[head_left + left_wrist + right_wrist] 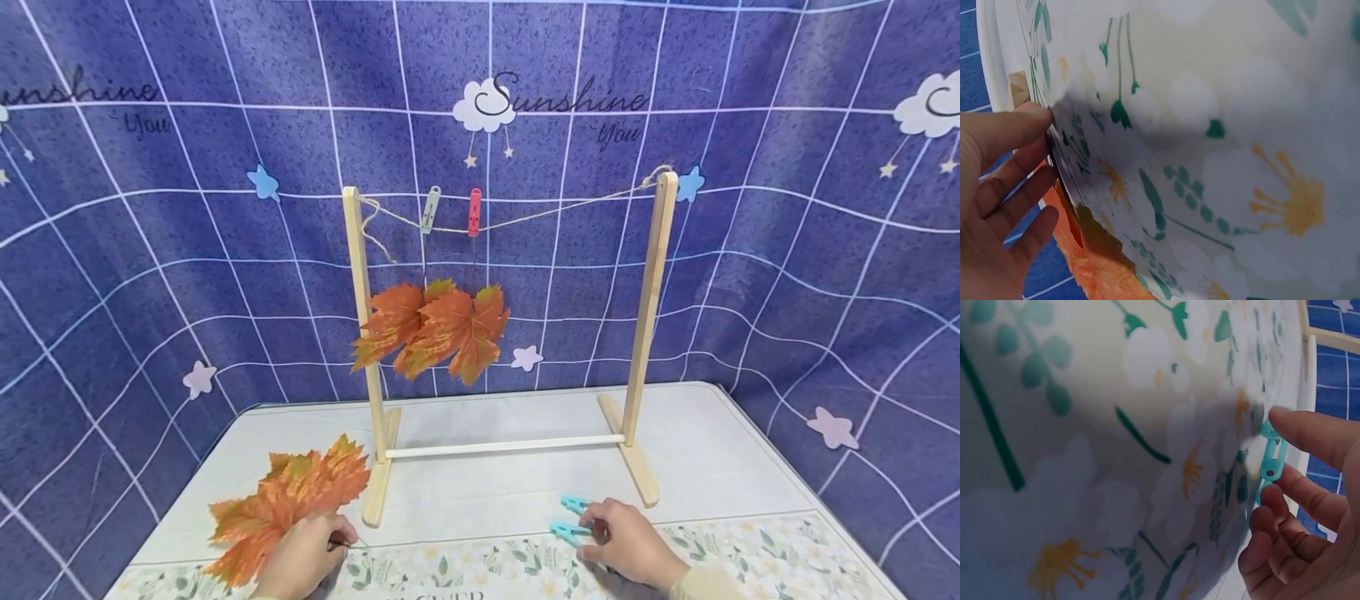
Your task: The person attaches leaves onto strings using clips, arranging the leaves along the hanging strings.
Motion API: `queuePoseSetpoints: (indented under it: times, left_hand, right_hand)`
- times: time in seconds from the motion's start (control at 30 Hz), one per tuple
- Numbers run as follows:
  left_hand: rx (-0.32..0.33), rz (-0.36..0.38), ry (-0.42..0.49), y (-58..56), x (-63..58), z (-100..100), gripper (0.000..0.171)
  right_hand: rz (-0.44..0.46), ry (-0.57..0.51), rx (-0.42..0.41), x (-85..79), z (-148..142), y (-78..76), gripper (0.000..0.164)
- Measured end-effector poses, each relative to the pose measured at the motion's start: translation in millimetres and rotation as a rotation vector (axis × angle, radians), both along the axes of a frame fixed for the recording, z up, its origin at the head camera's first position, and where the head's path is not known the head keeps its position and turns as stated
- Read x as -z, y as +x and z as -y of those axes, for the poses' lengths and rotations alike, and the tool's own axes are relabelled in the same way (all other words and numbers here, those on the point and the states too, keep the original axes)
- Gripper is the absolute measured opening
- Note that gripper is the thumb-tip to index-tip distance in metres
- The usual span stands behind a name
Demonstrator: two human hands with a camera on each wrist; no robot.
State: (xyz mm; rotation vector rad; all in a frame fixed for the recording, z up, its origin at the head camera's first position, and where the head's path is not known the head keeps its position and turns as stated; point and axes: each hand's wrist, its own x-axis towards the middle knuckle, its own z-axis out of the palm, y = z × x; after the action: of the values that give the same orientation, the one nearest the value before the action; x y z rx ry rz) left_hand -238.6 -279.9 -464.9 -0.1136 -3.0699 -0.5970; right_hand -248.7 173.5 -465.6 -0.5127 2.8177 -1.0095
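In the head view my left hand (306,552) is at the front left, pinching the thin stem of an orange maple leaf (251,521) between thumb and forefinger. The overlapping artificial leaves lie beside and behind that hand. A bit of orange leaf (1100,256) shows below my left hand (1007,169) in the left wrist view. My right hand (628,540) has thumb and forefinger at opposite sides of a turquoise clothespin (567,532) on the table. A second turquoise clothespin (574,504) lies just behind it. In the right wrist view the clothespin (1274,453) sits between those fingertips.
A wooden frame (647,333) stands behind the hands, a sagging string (555,212) tied between its posts. A grey clothespin (430,210) and a red clothespin (475,212) hold two hanging leaves (468,329). Flowered cloth (480,567) covers the table front; a blue curtain (750,250) stands behind.
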Motion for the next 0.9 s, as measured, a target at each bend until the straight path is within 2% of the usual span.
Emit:
queuePoseSetpoints:
  times: [0.13,0.27,0.47,0.53,0.8,0.9]
  left_hand:
    - [0.017,-0.012,0.007,1.5,-0.2,0,0.027]
    - [0.037,-0.026,-0.012,2.4,-0.8,1,0.031]
    - [0.048,0.029,-0.056,0.8,-2.2,-1,0.026]
    - [0.056,0.02,-0.072,0.2,-2.5,-1,0.026]
    - [0.193,-0.154,-0.152,-0.4,3.1,5,0.034]
    - [0.198,-0.186,-0.154,-0.6,4.8,6,0.037]
  right_hand:
    - [0.038,0.034,0.033,-1.8,5,0.4,0.028]
    - [0.072,0.016,0.05,-4.0,5,0.0,0.028]
    - [0.124,-0.009,0.071,-6.9,4,-1.8,0.025]
    - [0.139,-0.016,0.072,-7.3,4,-2.0,0.025]
    - [0.118,-0.102,-0.013,-4.7,-4,-1.8,0.024]
    - [0.121,-0.118,-0.042,-3.8,-6,-2.4,0.024]
